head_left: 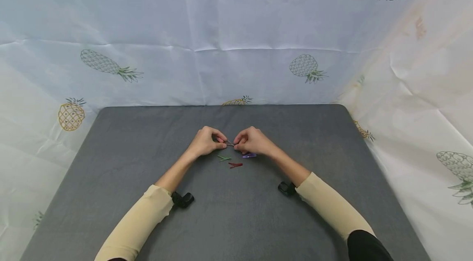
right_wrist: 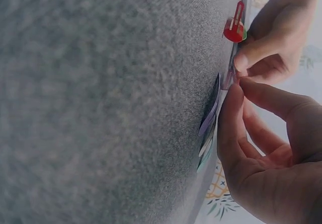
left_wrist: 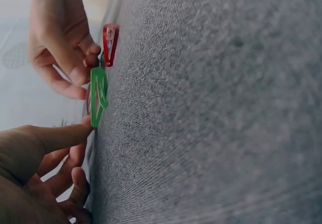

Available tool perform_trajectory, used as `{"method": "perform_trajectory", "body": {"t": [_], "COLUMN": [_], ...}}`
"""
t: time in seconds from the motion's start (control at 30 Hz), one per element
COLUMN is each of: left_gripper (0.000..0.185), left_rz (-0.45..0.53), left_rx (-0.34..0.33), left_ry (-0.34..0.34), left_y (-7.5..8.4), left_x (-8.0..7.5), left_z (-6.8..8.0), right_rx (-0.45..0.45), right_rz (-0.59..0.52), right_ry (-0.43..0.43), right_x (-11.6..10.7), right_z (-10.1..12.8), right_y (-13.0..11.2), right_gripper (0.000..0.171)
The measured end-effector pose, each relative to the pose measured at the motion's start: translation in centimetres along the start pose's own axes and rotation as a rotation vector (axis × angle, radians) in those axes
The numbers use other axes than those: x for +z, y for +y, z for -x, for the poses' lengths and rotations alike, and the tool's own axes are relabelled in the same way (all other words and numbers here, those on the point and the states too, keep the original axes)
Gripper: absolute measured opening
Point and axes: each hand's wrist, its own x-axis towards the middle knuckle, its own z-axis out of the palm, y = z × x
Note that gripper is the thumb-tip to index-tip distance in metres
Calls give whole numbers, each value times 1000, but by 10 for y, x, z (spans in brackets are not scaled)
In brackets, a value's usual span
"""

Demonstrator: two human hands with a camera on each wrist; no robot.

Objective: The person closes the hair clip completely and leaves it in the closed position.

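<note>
Between the two hands stretches a small pinkish snap hair clip [right_wrist: 229, 78]. My left hand [head_left: 207, 141] pinches one end of it between thumb and index finger. At its other end, my right hand [head_left: 255, 141] grips with thumb and fingertips. The held clip looks spread open in the head view; fingers cover its ends. On the table just nearer to me lie a green hair clip [head_left: 223, 158], a red hair clip [head_left: 235, 165] and a purple hair clip [head_left: 249, 155], each with its arms apart. The purple one is right below the right hand.
A grey cloth-covered table [head_left: 236, 220] spreads under both arms. Behind it hangs a white curtain [head_left: 236, 72] printed with pineapples. In the right wrist view, pale and teal clip-like pieces [right_wrist: 205, 153] lie beside the purple clip. Black wrist cameras [head_left: 182, 200] sit at both sleeve cuffs.
</note>
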Motion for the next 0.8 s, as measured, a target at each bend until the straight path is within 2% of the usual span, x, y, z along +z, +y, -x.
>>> {"method": "perform_trajectory", "body": {"t": [0.37,0.8], "left_gripper": [19,12], "left_rz": [-32,-25], "left_rx": [0,29], "left_ry": [-42,-35], "left_y": [0,-3], "left_x": [-3,0], "left_z": [-4,-2], "right_rx": [17,-8], "right_rz": [40,56], "right_ry": [-3,19], "right_x": [3,3], "right_z": [-1,-2], "right_y": [1,2], "right_gripper": [10,9]}}
